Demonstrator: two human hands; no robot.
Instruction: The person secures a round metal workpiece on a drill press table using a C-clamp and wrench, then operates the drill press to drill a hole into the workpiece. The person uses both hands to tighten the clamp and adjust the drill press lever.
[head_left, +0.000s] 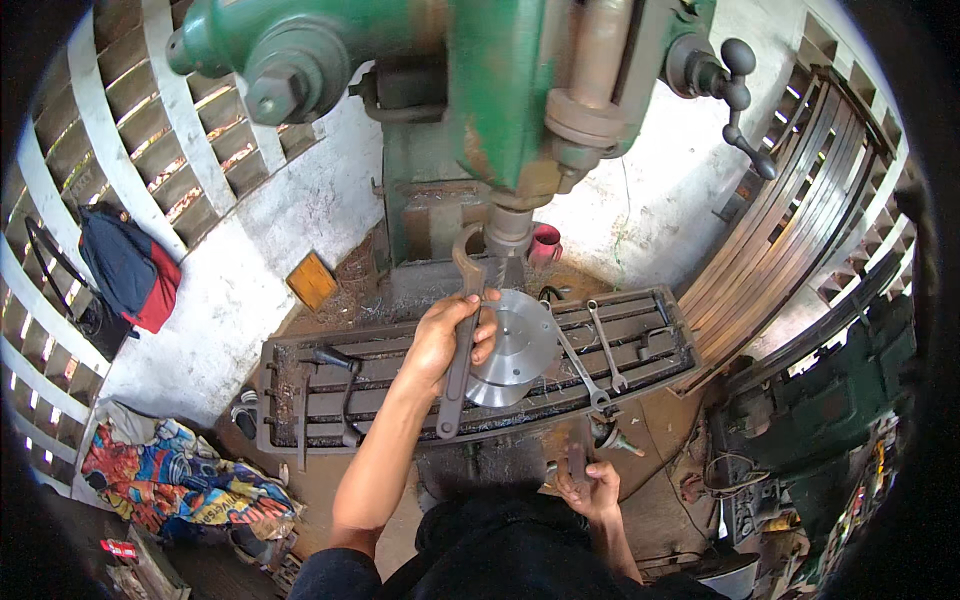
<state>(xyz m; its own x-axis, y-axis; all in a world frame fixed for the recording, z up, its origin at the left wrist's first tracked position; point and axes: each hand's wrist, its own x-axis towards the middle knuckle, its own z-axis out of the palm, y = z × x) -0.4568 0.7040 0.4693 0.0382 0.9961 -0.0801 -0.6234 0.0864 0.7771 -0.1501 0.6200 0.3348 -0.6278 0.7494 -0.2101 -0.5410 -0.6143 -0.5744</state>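
Observation:
My left hand (447, 342) is wrapped around the handle of a long, dark hook spanner (457, 390). The spanner points upward, and its curved end lies beside the collar of the spindle (508, 232); whether they touch, I cannot tell. Below the spindle, a shiny round metal flange (522, 345) with small holes rests on the slotted machine table (400, 400). Down by the table's front edge, my right hand (590, 490) closes on a dark, blocky tool (578, 452), blurred, its kind unclear. Two combination spanners (607, 348) (574, 358) lie right of the flange.
The green machine head (505, 100) hangs overhead, with a ball-ended crank (737, 95) at its right. A black-handled lever (350, 390) lies on the table's left part. Behind stands a red mug (544, 243). A slatted wooden bench (775, 240) is at right, colourful cloth (185, 470) at left.

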